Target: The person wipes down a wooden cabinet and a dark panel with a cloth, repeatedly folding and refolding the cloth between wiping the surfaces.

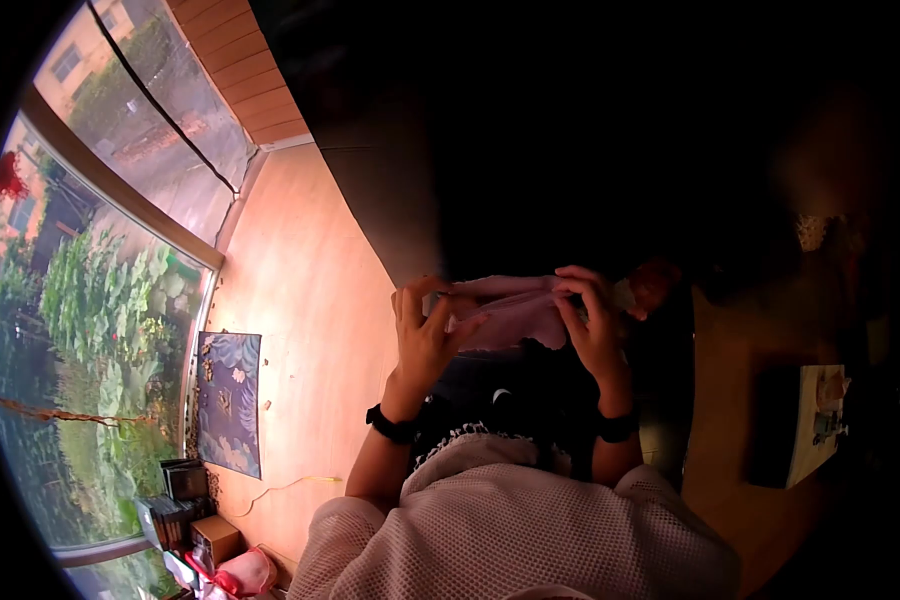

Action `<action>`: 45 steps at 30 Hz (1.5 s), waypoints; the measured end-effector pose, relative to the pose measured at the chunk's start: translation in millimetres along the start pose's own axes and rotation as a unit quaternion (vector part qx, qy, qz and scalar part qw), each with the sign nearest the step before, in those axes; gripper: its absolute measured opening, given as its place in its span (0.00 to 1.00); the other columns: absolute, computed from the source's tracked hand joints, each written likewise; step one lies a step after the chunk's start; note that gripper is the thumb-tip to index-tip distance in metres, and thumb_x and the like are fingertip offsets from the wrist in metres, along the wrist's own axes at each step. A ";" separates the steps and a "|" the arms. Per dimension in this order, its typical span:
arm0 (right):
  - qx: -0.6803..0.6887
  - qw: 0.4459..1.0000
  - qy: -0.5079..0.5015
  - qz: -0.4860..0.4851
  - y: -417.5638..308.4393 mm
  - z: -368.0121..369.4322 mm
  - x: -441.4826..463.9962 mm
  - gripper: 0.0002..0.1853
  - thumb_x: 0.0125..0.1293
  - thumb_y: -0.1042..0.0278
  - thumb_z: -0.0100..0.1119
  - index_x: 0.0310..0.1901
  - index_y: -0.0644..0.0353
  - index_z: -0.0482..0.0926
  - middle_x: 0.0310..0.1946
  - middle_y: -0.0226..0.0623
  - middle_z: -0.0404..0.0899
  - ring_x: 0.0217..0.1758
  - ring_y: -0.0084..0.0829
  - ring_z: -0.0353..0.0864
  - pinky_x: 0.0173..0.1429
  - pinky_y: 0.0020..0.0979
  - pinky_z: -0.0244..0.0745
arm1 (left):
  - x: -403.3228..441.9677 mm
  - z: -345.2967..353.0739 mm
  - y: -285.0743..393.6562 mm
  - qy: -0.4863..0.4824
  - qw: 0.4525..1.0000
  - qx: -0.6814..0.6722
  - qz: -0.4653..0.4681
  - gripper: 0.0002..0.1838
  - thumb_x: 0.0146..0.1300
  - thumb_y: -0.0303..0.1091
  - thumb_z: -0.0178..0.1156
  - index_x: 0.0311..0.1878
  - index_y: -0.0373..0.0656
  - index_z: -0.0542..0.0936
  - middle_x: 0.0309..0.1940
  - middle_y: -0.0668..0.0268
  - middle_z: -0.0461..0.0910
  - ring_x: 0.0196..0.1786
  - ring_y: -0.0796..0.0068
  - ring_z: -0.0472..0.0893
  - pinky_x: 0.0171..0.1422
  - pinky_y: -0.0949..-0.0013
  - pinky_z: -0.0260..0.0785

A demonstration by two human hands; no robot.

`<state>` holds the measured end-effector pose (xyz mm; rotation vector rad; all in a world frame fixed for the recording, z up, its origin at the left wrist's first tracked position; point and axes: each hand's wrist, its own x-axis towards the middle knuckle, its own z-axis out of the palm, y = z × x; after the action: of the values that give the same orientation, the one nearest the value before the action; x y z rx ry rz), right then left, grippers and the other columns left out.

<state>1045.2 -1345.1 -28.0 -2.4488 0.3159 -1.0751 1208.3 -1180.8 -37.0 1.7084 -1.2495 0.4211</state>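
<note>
"How many cloths?"
"One thin pink cloth, between two hands: the left hand, fingers partly spread, grips one end; the right hand, fingers bent, pinches the other."

Pink cloth: soft, thin-looking fabric, loosely creased, its exact form hard to tell in the dim light
Upper edge: gathered into a long fold running sideways
Lower edge: uneven, sagging a little
Pose: spread sideways between the left hand and the right hand, held at both ends
Place: centre of the frame, slightly right
</note>
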 end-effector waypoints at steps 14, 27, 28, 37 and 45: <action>0.099 0.953 -0.265 -0.106 10.9 35.8 -4.3 0.08 0.60 0.72 0.59 0.41 0.59 0.74 0.43 0.34 0.76 0.44 0.37 0.76 0.49 0.33 0.72 | -63.0 -3.2 34.9 -0.145 0.979 0.005 -0.145 0.15 0.48 0.34 0.69 0.39 0.45 0.79 0.41 0.65 0.79 0.45 0.62 0.78 0.50 0.64 0.70; 0.294 0.769 -0.443 -0.355 -94.5 47.3 -54.6 0.08 0.57 0.74 0.60 0.38 0.60 0.75 0.39 0.39 0.77 0.42 0.42 0.77 0.50 0.37 0.71 | -208.3 -53.1 171.0 0.124 0.901 0.163 -0.383 0.12 0.48 0.25 0.67 0.37 0.42 0.77 0.39 0.60 0.76 0.40 0.61 0.78 0.42 0.65 0.71; 0.314 0.754 -0.457 -0.353 -113.3 50.4 -64.5 0.07 0.58 0.74 0.60 0.38 0.60 0.75 0.39 0.39 0.77 0.42 0.42 0.77 0.50 0.38 0.71 | -223.9 -64.9 182.2 0.146 0.891 0.163 -0.398 0.12 0.49 0.25 0.67 0.37 0.42 0.77 0.39 0.60 0.76 0.39 0.61 0.78 0.42 0.65 0.71; 0.471 0.541 -0.518 -0.465 -361.1 50.6 -230.4 0.09 0.54 0.79 0.61 0.36 0.60 0.74 0.37 0.37 0.77 0.40 0.43 0.78 0.45 0.37 0.72 | -411.8 -188.4 370.6 0.379 0.697 0.285 -0.538 0.14 0.51 0.21 0.62 0.43 0.41 0.78 0.36 0.60 0.79 0.37 0.60 0.81 0.40 0.67 0.74; 0.532 0.399 -0.557 -0.497 -525.5 1.8 -406.6 0.14 0.54 0.79 0.59 0.44 0.60 0.75 0.47 0.40 0.74 0.51 0.44 0.73 0.54 0.38 0.69 | -528.1 -251.8 524.7 0.571 0.544 0.398 -0.469 0.16 0.52 0.22 0.66 0.46 0.40 0.77 0.39 0.60 0.80 0.42 0.66 0.82 0.44 0.71 0.75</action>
<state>789.4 -732.0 -34.9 -1.2701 -1.8102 0.4161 588.5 -697.5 -40.0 1.8352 1.0033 1.2264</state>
